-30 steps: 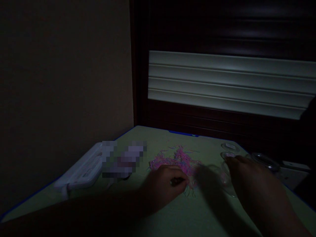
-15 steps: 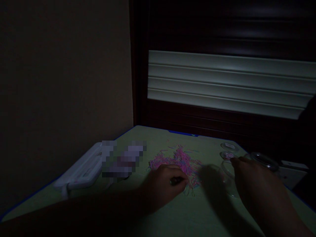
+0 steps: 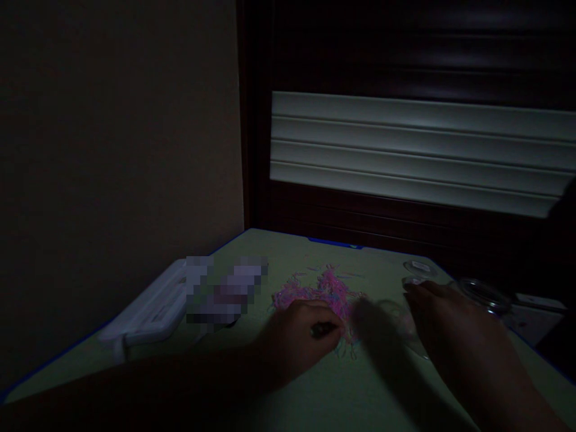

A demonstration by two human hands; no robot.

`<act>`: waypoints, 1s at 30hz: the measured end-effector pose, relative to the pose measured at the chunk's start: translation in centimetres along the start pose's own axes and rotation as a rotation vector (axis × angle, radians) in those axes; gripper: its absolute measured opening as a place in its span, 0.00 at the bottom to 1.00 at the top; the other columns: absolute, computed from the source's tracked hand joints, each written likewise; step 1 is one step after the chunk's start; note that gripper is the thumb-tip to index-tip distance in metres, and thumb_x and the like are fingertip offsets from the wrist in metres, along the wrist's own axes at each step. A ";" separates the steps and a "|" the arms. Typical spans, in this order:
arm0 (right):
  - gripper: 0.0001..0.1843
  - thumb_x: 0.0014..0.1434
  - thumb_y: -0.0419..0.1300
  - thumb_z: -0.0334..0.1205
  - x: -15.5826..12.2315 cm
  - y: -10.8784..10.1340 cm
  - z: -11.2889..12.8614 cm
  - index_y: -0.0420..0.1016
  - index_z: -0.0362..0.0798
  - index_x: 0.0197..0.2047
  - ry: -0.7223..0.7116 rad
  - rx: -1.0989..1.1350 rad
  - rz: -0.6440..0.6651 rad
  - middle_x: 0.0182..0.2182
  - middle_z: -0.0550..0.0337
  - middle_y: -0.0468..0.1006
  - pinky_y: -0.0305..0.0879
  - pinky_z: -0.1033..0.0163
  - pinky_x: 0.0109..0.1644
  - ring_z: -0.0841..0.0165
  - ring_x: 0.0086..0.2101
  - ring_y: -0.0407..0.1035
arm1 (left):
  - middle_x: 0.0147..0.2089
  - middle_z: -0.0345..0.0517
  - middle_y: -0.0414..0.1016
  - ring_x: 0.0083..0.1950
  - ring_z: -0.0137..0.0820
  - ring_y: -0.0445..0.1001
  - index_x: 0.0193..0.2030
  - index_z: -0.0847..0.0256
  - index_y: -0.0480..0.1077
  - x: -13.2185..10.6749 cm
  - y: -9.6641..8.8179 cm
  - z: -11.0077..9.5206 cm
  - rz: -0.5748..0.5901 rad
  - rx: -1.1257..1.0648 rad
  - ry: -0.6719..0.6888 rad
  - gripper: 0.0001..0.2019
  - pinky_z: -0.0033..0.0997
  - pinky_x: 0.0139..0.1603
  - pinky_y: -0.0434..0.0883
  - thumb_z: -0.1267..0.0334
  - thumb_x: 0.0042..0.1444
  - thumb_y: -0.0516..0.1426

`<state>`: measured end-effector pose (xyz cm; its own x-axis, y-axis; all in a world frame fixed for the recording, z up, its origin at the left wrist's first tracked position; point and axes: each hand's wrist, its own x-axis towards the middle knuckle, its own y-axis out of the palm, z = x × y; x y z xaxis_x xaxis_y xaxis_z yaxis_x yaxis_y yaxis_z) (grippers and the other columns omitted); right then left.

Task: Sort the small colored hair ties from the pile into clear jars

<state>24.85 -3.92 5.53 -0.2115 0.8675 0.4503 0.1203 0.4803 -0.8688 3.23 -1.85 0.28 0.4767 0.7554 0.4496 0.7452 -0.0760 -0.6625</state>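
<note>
A heap of tiny pink and pale loops (image 3: 326, 291), like small elastic bands, lies on a light green table (image 3: 315, 390). My left hand (image 3: 299, 336) rests at the heap's near edge with its fingers curled and pinched; what they hold is too dark to name. My right hand (image 3: 443, 321) hovers palm down over a clear shallow dish (image 3: 416, 336) to the right of the heap, its fingers hard to make out in the dim light.
A white flat case (image 3: 148, 315) lies at the left, beside a blurred-out object (image 3: 225, 291). Two small clear lids or dishes (image 3: 418, 267) and a glass jar (image 3: 488, 295) sit at the far right. Wall and dark shutter stand behind.
My right hand drifted slightly right, then back left over the clear dish. The left hand stayed put at the heap's edge.
</note>
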 end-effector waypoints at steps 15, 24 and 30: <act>0.13 0.56 0.50 0.31 0.0 0.2 3.0 0.73 0.49 0.26 -0.245 0.383 0.257 0.25 0.59 0.74 0.56 0.70 0.25 0.71 0.24 0.69 | 0.32 0.42 0.72 0.34 0.27 0.69 0.34 0.62 0.73 0.2 -0.1 -0.1 0.043 0.074 0.053 0.07 0.24 0.37 0.65 0.69 0.56 0.53; 0.14 0.52 0.49 0.28 -0.2 0.3 3.1 0.74 0.49 0.27 -0.294 0.306 0.155 0.24 0.59 0.75 0.56 0.68 0.24 0.70 0.22 0.68 | 0.33 0.44 0.70 0.38 0.30 0.66 0.35 0.64 0.69 0.3 -0.9 0.2 0.091 0.374 0.269 0.09 0.30 0.42 0.63 0.71 0.60 0.48; 0.14 0.55 0.49 0.32 -0.2 0.1 3.4 0.75 0.48 0.27 -0.261 0.292 0.147 0.23 0.58 0.75 0.56 0.68 0.24 0.70 0.22 0.68 | 0.36 0.45 0.69 0.40 0.32 0.65 0.37 0.64 0.69 0.7 -1.3 0.7 0.108 0.550 0.236 0.09 0.33 0.43 0.63 0.69 0.61 0.48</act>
<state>21.64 -4.51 4.66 -0.4558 0.8440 0.2828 -0.1051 0.2645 -0.9587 2.29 -0.77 1.08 0.6738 0.5926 0.4413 0.3667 0.2502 -0.8960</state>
